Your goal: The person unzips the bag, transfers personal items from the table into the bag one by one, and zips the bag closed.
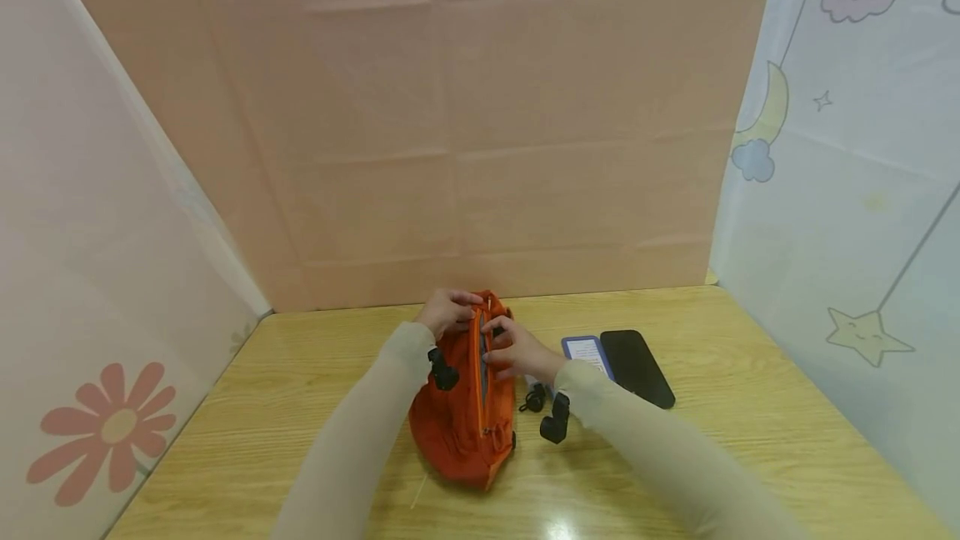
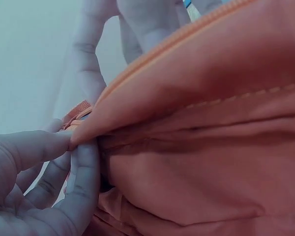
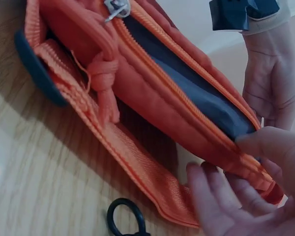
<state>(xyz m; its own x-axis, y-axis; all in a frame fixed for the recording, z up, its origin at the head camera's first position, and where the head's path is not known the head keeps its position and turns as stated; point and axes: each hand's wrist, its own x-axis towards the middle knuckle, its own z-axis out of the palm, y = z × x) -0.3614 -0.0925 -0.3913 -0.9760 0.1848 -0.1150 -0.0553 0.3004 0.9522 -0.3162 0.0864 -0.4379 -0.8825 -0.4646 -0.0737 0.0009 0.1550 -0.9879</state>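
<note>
An orange fabric bag lies lengthwise on the table, its long zipper drawn apart so that a grey-blue lining shows. At the bag's far end my left hand pinches the zippered edge between thumb and fingers, as the left wrist view shows close up. My right hand grips the other edge of the opening, thumb on the lining side and fingers against the outside. A metal zipper slider sits toward the near end, beside a knotted orange cord. The bag's deeper inside is hidden.
Right of the bag lies a small black item with a loop. Beyond the right wrist are a blue-edged card with print and a flat black rectangular object. Cloth walls close in the wooden table at back and sides.
</note>
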